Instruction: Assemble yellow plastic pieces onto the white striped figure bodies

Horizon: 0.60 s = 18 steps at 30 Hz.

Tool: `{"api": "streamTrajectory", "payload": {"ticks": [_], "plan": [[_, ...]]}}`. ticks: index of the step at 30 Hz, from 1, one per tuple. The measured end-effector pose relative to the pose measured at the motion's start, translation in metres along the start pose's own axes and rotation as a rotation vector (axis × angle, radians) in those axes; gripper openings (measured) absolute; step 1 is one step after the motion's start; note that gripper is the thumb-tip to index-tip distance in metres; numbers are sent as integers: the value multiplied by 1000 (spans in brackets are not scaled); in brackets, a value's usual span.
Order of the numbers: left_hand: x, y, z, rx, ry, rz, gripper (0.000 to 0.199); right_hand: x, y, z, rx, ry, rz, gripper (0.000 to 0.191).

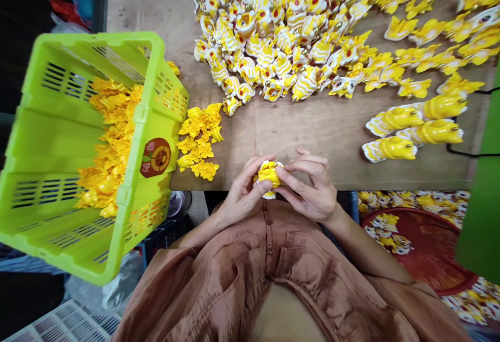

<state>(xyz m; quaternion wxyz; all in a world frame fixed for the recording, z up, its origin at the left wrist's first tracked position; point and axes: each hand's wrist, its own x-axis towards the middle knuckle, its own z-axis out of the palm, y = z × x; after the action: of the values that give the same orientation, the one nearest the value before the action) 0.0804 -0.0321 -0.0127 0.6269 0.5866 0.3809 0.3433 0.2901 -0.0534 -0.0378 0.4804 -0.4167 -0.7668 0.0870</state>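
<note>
Between my two hands, just above the table's near edge, is a small yellow and white plastic figure part (269,174). My left hand (247,185) grips it from the left with thumb and fingers. From the right, the thumb and index finger of my right hand (310,183) pinch its side, while the other fingers are partly raised. The fingers hide some of the part. Nearest on the left lie several loose yellow plastic pieces (199,141). To the right, yellow and white striped body parts (414,126) lie in short rows.
A lime green plastic crate (135,123) with yellow pieces stands tilted at the left. Assembled yellow and white figures (273,35) are heaped across the far side of the wooden table (312,139). A red basket (425,248) sits low at the right, beside a green panel (480,191).
</note>
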Motion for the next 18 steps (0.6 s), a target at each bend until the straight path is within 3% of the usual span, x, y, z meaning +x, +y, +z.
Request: {"api": "streamTrajectory", "payload": {"ticks": [10,18], "plan": [[1,-2,1,53,9,20,47,-1,-3,-1,-53,-18,32,65],[2,-5,1,139,65,152,40,1,-8,2,-102,15,17,68]]}}
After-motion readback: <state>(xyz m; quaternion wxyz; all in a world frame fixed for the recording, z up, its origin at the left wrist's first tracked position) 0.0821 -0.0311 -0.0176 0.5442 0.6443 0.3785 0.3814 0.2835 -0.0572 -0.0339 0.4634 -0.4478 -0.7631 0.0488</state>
